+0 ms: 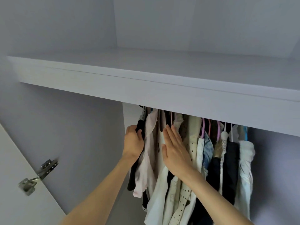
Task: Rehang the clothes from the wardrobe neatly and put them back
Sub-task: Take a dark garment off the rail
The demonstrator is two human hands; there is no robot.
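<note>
Clothes (199,151) hang packed under the wardrobe shelf (146,85). Left hand (133,142): grip curled round a black garment (139,125). Right hand (175,148): flat, fingers straight, pressing white garments (160,189).

Left hand (133,140) grips a black garment (139,127) — right hand (174,148) (flat) presses hanging clothes (201,151).

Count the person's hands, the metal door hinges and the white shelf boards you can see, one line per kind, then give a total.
hands: 2 (left hand, right hand)
metal door hinge: 1
white shelf board: 1
Total: 4
</note>
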